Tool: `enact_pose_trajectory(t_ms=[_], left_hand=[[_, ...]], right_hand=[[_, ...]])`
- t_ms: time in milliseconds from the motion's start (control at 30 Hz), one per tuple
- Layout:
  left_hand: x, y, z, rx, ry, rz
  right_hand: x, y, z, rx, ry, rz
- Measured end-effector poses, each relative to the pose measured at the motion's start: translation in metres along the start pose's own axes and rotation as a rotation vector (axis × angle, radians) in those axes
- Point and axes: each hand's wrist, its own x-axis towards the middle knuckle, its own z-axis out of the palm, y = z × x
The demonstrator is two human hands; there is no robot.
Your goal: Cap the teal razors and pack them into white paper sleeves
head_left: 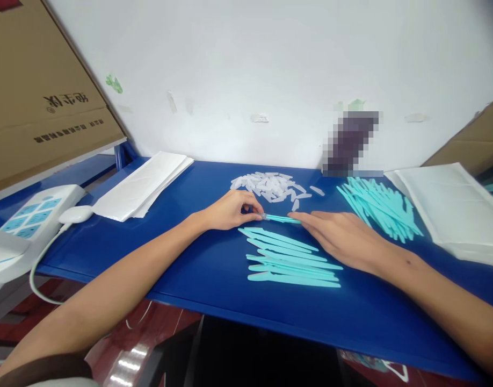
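A turquoise eyebrow razor (279, 219) lies level between my two hands, just above or on the blue table. My left hand (235, 209) pinches its left end, where a small clear cap (265, 216) shows at the fingertips. Around the right end are the fingers of my right hand (337, 234), its thumb hidden. Below them, several more turquoise razors (292, 260) lie side by side in a loose row, heads to the left. A heap of translucent white caps (270, 185) sits just beyond my hands. Past my right hand is a pile of turquoise razors (381, 207).
White flat packets (145, 185) lie at the left of the blue table (198, 269), near a power strip (37, 212) and a white plug with cable (75, 215). At the right is a translucent bag (451, 207). A white wall rises behind; a cardboard box (41, 102) stands left.
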Motion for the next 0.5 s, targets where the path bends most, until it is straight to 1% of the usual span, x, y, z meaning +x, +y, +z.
enact_pose_trajectory(t_ms=[133, 300, 400, 500], left_hand=[[0.005, 0.004, 0.008, -0.037, 0.03, 0.004], [0.009, 0.008, 0.015, -0.043, 0.072, -0.019], [0.008, 0.007, 0.015, -0.029, 0.075, -0.008], [0.007, 0.006, 0.013, 0.03, 0.053, 0.029]], right_hand=[[0.006, -0.007, 0.001, -0.116, -0.03, -0.044], [0.012, -0.012, 0.002, -0.128, -0.069, -0.038], [0.012, -0.011, 0.003, -0.109, -0.049, -0.03], [0.011, -0.009, 0.003, -0.047, 0.026, -0.035]])
